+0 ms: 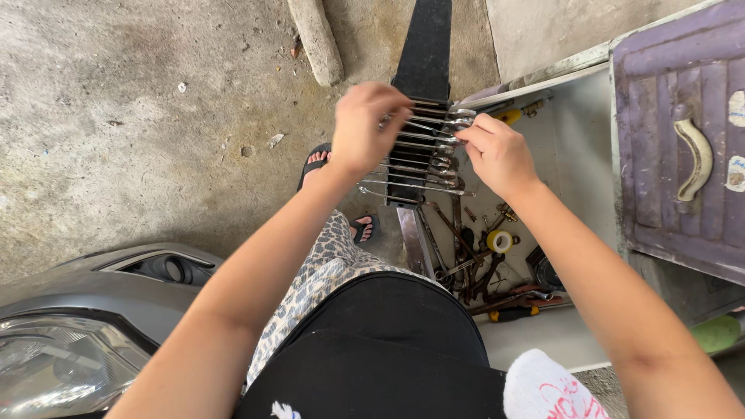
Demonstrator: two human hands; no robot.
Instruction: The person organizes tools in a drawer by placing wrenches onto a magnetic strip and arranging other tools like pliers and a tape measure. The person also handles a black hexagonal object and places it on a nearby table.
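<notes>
A row of slim steel wrenches (pixel 423 151) sits racked on a black strip (pixel 424 54) over the edge of an open toolbox (pixel 578 140), each one lying crosswise with its long axis running left to right, the whole set stacked like ladder rungs away from the person. The left hand (pixel 363 128) comes at them from the left ends, its fingers (pixel 392 116) curled down over the upper rungs; the right hand (pixel 497 151) meets the same rows from the right, where the ring heads are, with its fingers (pixel 469 133) pinched on the head of one of the upper wrenches. Both hands are about equally close and both are touching metal, though whether the left has actually closed on a single wrench or only rests across several is hard to tell, since its fingers are blurred.

The wrenches are bright, polished and thin, graded from short at the top to longer at the bottom. Below them the toolbox is a pale, scuffed metal tray (its purple lid (pixel 683 140), worn and dented, stands open on the right with a cream handle) holding a tangle of dull, rusty hand tools (pixel 481 271) and a roll of yellow tape (pixel 499 241). The floor (pixel 140 116) is rough, stained concrete.
</notes>
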